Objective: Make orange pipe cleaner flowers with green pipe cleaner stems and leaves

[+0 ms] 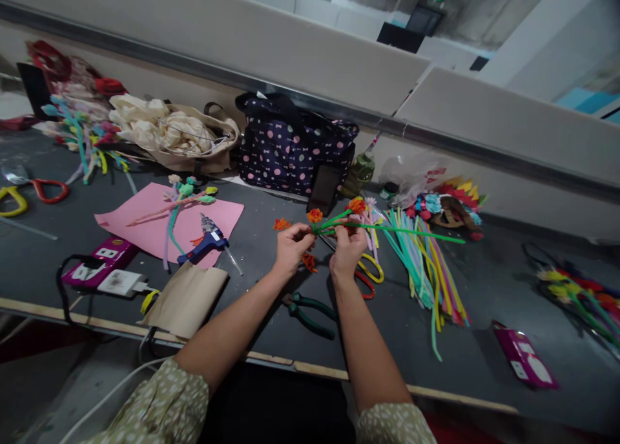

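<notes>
The left fingers (305, 241) pinch green stems (335, 220) with orange flowers (314, 215). The right fingers (342, 236) hold a long green stick (421, 231) that pokes out past them to the right. Green pliers (312, 320) lie on the desk (498, 263), nearer the person than the fingers

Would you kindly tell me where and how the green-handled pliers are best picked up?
I would grip the pliers by both green handles, coming from the right and nearer side: they appear to lie flat, jaws pointing left, handles splayed toward the right forearm.
</notes>
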The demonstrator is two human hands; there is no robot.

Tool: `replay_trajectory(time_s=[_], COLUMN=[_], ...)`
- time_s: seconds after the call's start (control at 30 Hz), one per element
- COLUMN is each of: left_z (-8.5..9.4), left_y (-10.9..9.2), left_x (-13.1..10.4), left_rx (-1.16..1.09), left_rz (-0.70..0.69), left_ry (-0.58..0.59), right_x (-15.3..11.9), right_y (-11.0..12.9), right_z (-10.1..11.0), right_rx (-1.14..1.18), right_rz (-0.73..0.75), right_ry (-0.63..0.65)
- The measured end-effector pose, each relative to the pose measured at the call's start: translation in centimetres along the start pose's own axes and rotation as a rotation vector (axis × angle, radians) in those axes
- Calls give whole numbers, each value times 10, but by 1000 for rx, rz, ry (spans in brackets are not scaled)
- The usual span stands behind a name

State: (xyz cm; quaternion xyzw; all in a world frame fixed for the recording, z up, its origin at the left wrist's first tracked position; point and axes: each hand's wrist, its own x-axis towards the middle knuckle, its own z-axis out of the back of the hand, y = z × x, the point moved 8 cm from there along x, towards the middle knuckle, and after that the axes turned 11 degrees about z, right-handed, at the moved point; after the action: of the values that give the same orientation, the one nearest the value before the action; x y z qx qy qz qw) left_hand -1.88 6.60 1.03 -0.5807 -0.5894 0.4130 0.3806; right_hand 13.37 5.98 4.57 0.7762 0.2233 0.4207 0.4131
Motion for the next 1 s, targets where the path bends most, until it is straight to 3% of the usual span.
replay_trajectory(time_s=[0.23, 0.37, 0.7, 1.0], left_z=[1, 1, 6, 7], left_y=[2, -1, -4, -9], left_x=[2, 1, 3, 3], left_rx=[2, -15, -60, -69], left_rz=[0, -6, -17, -42], left_ry=[-7, -14, -49, -60], right_x=[0, 4, 9, 0], right_y=[-3, 0, 2, 0], right_z=[1, 3, -7, -17], right_rx=[24, 51, 41, 54], right_rz=[-55, -15, -61, -132], right_ry=[-2, -22, 178, 213])
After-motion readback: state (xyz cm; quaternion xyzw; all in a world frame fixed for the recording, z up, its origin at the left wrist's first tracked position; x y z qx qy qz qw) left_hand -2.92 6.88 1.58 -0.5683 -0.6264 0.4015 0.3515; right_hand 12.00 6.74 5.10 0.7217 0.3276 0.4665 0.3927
